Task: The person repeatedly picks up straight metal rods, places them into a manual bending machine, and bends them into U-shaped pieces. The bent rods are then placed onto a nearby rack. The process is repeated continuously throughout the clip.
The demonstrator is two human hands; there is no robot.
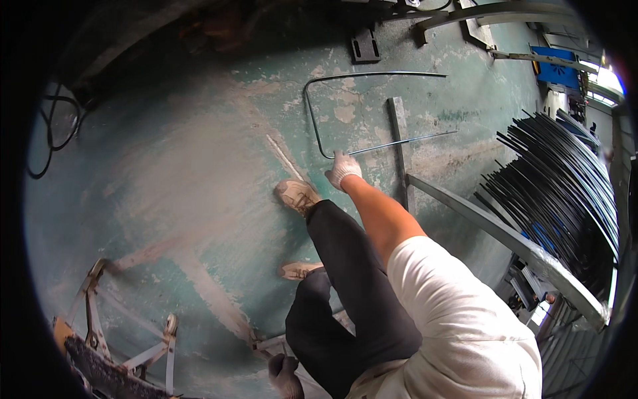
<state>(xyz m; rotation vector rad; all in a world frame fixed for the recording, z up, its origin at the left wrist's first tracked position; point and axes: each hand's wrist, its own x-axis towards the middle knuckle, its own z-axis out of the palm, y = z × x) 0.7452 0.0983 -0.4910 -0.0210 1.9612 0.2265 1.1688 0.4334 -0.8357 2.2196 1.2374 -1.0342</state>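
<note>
Fingers [338, 160] of R hand [343, 171], the nearer one, look curled round U-bent rod [313, 120] at its near corner; rod extends ahead, long sides pointing R. L hand's [286, 379] hold: can't tell.

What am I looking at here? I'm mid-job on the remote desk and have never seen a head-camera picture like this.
There is no machine arm: these are a person's own hands, seen from above through a wide camera on their head, so straight edges bend near the rim. The right hand, in a white glove, seems to grip one corner of a bent metal rod shaped like a U. The left hand hangs low in shadow; I can't tell whether it holds anything. Below are the person's shoes on a worn green floor. To the right are a long grey bar and a big bundle of dark rods; a metal frame stands at lower left.
</note>
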